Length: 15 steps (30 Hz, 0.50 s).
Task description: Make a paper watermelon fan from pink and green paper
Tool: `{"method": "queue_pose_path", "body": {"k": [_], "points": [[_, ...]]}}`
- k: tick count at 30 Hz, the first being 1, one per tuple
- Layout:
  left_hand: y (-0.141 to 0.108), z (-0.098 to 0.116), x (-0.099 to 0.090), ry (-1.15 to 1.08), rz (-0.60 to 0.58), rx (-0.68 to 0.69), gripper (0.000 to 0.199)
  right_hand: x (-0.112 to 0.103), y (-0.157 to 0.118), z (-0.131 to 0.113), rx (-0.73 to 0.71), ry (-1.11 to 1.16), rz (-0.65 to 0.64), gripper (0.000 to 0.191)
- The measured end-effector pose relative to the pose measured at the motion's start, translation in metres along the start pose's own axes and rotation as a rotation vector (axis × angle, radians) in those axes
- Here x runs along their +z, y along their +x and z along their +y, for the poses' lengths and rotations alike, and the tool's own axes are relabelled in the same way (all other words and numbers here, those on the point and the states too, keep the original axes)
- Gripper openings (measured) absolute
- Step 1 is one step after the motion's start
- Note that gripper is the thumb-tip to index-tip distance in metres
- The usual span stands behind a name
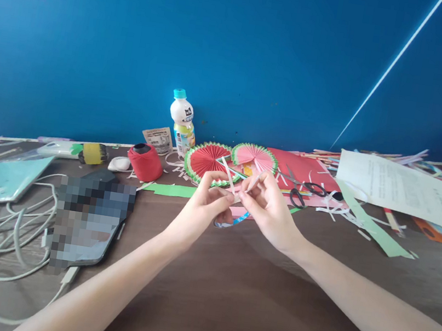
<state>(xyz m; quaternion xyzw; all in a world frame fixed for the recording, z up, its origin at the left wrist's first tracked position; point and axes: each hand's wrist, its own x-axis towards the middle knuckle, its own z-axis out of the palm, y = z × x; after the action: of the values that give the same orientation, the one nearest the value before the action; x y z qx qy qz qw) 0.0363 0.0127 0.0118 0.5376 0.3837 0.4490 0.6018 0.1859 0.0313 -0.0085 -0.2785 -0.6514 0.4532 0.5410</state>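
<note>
Strip [228, 174], thin & pale, pinched in fingertips, L hand [208, 197] & R hand [264, 204]; red pleated fan [205, 159] just behind

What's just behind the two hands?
Beyond the left hand is a red pleated fan; beyond the right hand, a pink pleated fan. Both have green-and-white edging. The hands cover the fans' lower parts, so anything there can't be seen.

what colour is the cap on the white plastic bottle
The plastic cap is teal, in the head view.
</note>
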Motion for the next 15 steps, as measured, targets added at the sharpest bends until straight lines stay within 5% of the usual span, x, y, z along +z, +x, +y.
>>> {"method": "queue_pose_path", "body": {"k": [15], "points": [[0.0004, 0.0034, -0.0025, 0.022, -0.007, -0.004, 0.022, -0.0055, 0.0015, -0.0051, 0.028, 0.057, 0.033, 0.017]]}}
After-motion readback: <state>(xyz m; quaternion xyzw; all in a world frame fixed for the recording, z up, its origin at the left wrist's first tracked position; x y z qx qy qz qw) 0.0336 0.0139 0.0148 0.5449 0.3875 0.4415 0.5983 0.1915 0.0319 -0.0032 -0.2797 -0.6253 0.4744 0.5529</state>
